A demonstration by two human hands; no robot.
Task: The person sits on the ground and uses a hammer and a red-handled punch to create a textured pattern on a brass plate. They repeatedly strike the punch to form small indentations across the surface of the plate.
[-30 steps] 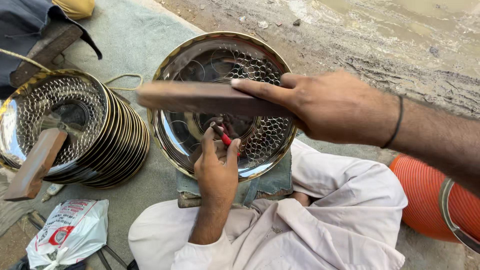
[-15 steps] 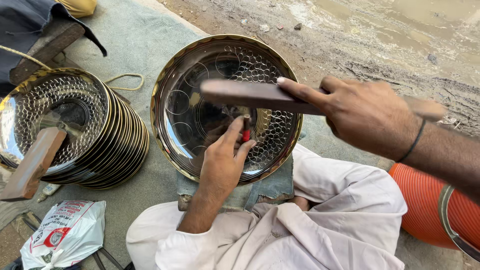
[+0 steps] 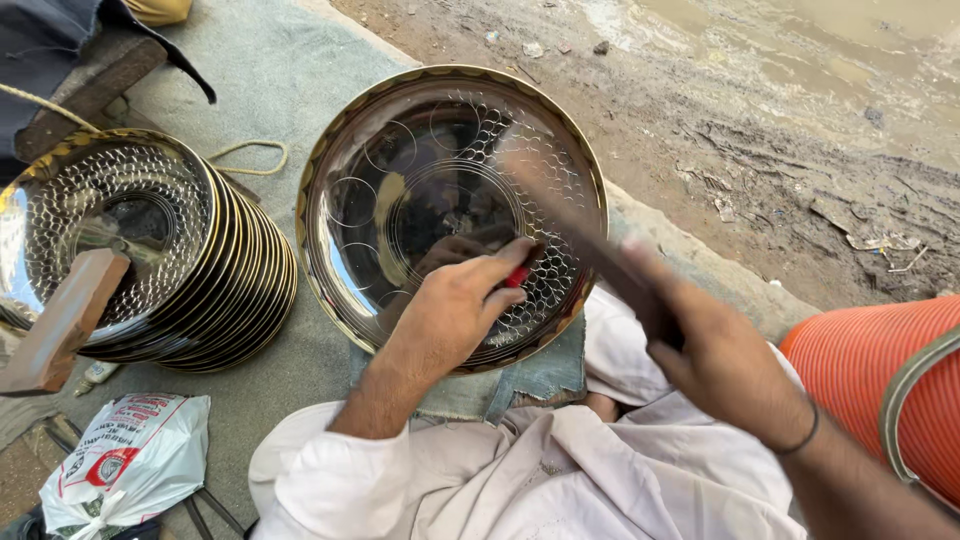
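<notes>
A large shiny metal plate [image 3: 400,180] with a gold rim and a pattern of stamped circles lies in front of me on a folded cloth. My left hand [image 3: 455,305] rests on the plate's near side and pinches a small red-tipped tool [image 3: 517,276] against the metal. My right hand [image 3: 715,360] grips a dark wooden bar [image 3: 580,235], blurred with motion, slanting over the plate's right half above the tool.
A stack of several similar patterned plates [image 3: 150,250] stands at the left with a wooden block [image 3: 60,320] on it. A white plastic bag [image 3: 125,460] lies at the lower left, an orange ribbed cylinder [image 3: 870,380] at the right. Muddy ground lies beyond the grey mat.
The wooden bar has swung from lying level across the plate to slanting down on its right side. My right hand moved right and lower. My left hand stayed on the plate with the tool.
</notes>
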